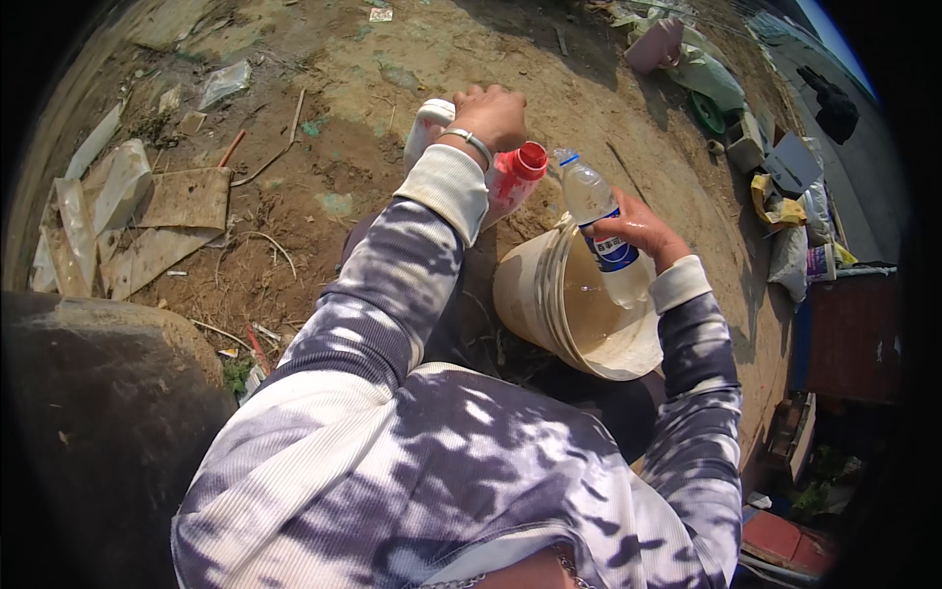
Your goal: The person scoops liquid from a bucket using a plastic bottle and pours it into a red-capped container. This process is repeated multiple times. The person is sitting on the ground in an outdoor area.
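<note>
My right hand point(639, 227) grips a clear plastic Pepsi bottle point(597, 193) with a blue label, tilted over a dirty white plastic bucket point(531, 291). Its lower end is inside the bucket's mouth; cloudy liquid shows in it. My left hand point(491, 116), with a metal bangle at the wrist, is on a container whose grip is mostly hidden behind the hand. Beside that hand stands the open red neck of a red-stained plastic bottle point(515, 177). A white container part point(427, 129) shows at the hand's other side. Whether these are one container I cannot tell.
Bare earth point(346, 81) surrounds the bucket. Broken boards point(188, 199) and plastic sheeting point(121, 184) lie at left, near a large dark rounded object point(110, 383). Along the right are sacks point(706, 77), a pink container point(655, 46), a green round item point(706, 112) and a concrete block point(745, 142).
</note>
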Motion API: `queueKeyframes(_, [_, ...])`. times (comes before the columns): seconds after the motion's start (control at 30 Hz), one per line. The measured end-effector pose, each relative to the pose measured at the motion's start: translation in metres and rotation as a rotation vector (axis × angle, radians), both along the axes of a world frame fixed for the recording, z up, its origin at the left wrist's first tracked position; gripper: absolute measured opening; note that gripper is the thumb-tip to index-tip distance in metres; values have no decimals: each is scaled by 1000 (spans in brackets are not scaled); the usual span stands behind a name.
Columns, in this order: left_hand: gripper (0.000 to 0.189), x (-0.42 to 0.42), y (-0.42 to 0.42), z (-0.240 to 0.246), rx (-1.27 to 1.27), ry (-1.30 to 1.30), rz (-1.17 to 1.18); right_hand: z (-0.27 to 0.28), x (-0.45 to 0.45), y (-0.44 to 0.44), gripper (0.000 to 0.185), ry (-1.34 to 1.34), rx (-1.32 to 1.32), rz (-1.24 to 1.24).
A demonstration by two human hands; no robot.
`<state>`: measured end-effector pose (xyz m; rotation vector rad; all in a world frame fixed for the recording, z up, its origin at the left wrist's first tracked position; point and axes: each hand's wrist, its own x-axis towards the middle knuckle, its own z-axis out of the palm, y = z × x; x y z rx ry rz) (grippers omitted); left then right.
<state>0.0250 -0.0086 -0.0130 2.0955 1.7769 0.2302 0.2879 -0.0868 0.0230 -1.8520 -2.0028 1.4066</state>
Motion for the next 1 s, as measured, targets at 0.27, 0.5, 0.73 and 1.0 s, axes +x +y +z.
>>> queueKeyframes(0.27, [72,2,0,0,-11,3,-6,6,-1,3,66,1,-79,28])
queueKeyframes(0.5, [73,4,0,1,-23,21,-10,-2,3,9,68,-37,-77,38])
queueKeyframes(0.73, [67,3,-1,2,-16,23,-16,2,0,13,68,-23,-136,74])
queueKeyframes(1.0, [62,4,-2,5,-23,26,-9,0,2,18,67,-86,-120,91])
